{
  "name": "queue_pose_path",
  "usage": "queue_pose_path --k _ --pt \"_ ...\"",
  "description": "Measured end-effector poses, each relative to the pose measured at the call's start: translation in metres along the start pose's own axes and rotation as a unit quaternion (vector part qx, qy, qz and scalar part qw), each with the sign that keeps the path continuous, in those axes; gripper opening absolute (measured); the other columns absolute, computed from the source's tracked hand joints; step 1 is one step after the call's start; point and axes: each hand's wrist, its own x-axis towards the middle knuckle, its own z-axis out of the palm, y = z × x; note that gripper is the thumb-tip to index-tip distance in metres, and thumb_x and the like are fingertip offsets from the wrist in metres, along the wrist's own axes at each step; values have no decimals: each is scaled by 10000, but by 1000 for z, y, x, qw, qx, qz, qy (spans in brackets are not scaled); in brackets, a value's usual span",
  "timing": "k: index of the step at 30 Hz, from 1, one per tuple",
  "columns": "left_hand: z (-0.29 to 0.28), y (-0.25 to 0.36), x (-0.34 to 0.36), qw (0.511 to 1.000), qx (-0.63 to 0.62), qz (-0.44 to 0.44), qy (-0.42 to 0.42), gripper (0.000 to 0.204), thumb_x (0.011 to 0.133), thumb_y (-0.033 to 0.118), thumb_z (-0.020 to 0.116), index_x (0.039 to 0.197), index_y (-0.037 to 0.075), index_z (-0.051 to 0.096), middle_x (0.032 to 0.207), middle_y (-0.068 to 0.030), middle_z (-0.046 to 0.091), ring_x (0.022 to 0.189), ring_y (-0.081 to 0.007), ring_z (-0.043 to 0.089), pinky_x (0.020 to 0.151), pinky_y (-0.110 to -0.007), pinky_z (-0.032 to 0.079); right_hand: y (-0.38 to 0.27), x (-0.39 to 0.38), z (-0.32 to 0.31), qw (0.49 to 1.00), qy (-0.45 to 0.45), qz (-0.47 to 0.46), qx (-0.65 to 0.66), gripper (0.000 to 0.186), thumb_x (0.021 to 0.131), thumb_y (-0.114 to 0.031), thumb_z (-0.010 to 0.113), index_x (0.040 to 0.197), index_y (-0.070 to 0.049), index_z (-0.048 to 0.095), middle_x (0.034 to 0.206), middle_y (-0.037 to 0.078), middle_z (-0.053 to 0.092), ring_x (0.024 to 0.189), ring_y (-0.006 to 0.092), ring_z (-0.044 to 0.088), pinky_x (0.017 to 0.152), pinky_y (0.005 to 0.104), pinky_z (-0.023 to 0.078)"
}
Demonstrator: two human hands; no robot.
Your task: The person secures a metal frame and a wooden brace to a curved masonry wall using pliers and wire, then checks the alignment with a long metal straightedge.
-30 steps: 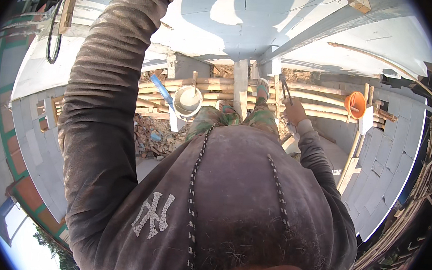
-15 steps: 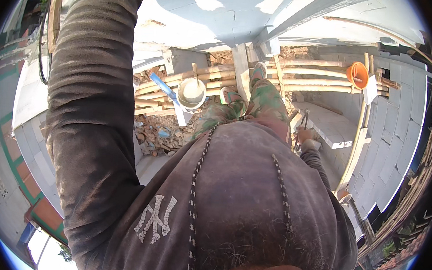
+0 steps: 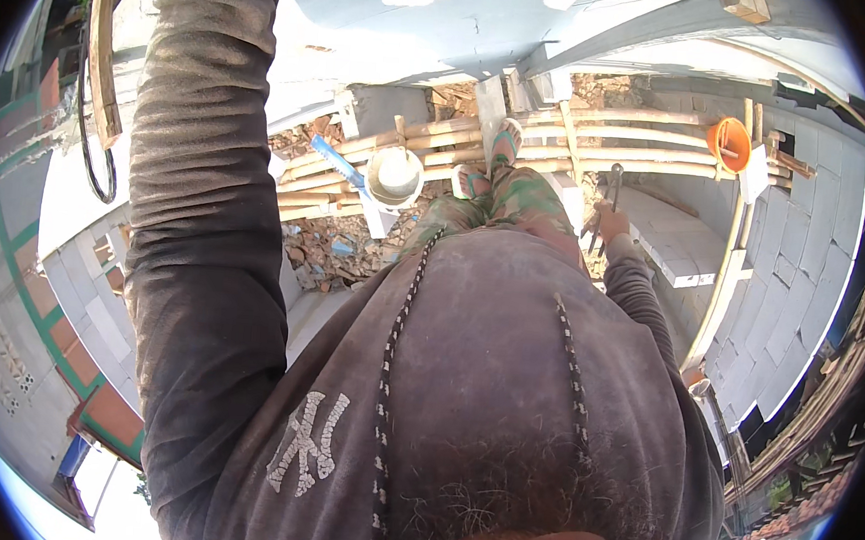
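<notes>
Head view: right hand, quick, what's the grip?

– Right hand (image 3: 611, 222) is clamped round a dark metal tool (image 3: 614, 185). Fingers curled in, zero slack that I can see. Tool's slim, one end pokes out above the fist, the other below. Exact kind: too small to tell.

– Where's the tool sitting?

– In the fist, off the person's right leg. Upper end shows by the bamboo poles (image 3: 618, 133); grey slab (image 3: 680, 237) just to the right of the hand. Can't tell if tool and poles touch.

– Left hand?

– Out of frame. The left sleeve (image 3: 205, 154) runs up and off the top edge, so grip: can't tell, nor what it touches.

– Writing, labels?

– Sweatshirt (image 3: 507, 346) has a white emblem (image 3: 308, 444) on the chest: interlocked letters, surface cracked. Logging it as a letter emblem, not transcribing. Anything on the buckets is too small to read.

– Which buckets?

– Pale bucket (image 3: 396, 177) by the poles, to the left of the feet, a blue tool (image 3: 338, 163) with a jagged edge leaning just beside it. Orange bucket (image 3: 728, 145) toward the right end of the poles, near the grey block wall (image 3: 799, 266).

– Feet?

– Sandals (image 3: 508, 143), both on, near the poles, under camouflage trousers (image 3: 528, 201).
</notes>
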Motion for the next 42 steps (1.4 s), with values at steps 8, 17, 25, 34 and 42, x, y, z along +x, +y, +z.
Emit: queue_pose_path --k 8,17,25,34,42 --pt "-17 21 -3 999 -20 0 -26 681 814 540 791 1325 107 671 1141 -218 718 1039 -392 679 923 -451 519 -50 10 1 999 -35 -3 -16 382 998 -379 615 984 -2 675 606 88 624 486 188 595 479 350 486" --pt "-9 17 3 996 -34 69 53 796 770 445 847 1415 60 584 1401 -245 588 1336 -397 524 1111 -453 423 -102 -23 5 996 -8 -43 -78 429 1013 -423 596 995 -9 709 683 98 699 580 176 629 581 354 513" --pt "-1 5 -6 999 -14 -29 -12 659 845 536 798 1146 -39 686 961 -221 728 866 -322 720 780 -428 569 -145 -76 12 991 -73 -109 33 449 1034 -443 572 1106 -18 696 739 22 675 646 101 563 616 287 460" --pt "-4 6 -2 998 -14 -59 5 881 689 787 786 887 -67 690 705 -196 678 671 -327 692 660 -430 548 -228 -182 17 947 -89 -263 159 489 1087 -293 537 1520 -68 491 946 14 714 637 62 520 574 235 454" --pt "-11 11 3 989 -116 -70 -59 1014 723 745 784 1294 -80 639 1199 -305 680 1122 -392 681 972 -441 525 -287 -202 81 865 20 -444 231 517 1103 -416 483 1443 -33 555 993 58 676 790 95 545 704 275 488"
